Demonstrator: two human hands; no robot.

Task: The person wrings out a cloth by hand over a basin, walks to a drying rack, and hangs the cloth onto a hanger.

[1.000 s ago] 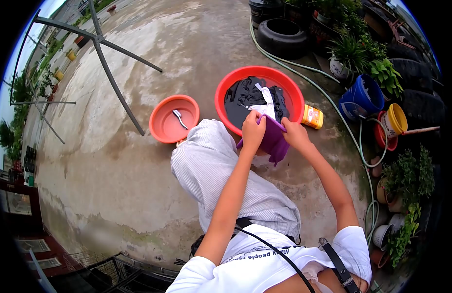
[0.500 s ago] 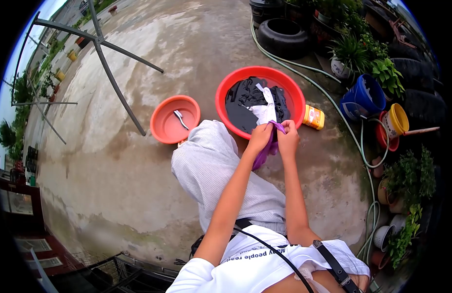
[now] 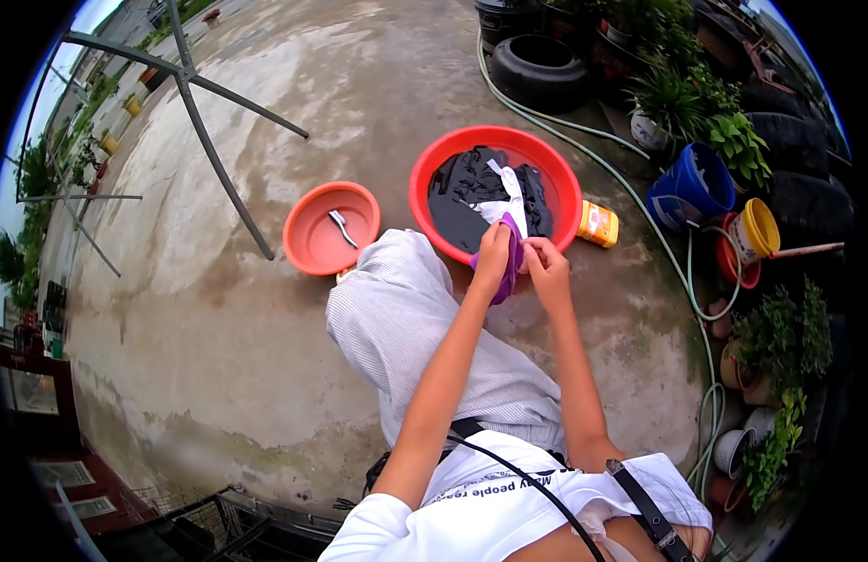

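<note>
Purple cloth (image 3: 513, 257): gathered narrow at the near rim of the red basin (image 3: 573, 199); moments earlier it hung spread, so its width was no longer held open.
Left hand (image 3: 492, 257): closed around the cloth.
Right hand (image 3: 550, 273): fingertips together at its edge, grip unclear.

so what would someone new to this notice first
Probably the big red basin in the middle, with dark clothes and a white cloth in it. Just below its near rim, the left hand holds a bright purple cloth, with the right hand close beside it. The smaller orange basin to the left, with a brush in it, stands out next.
</note>
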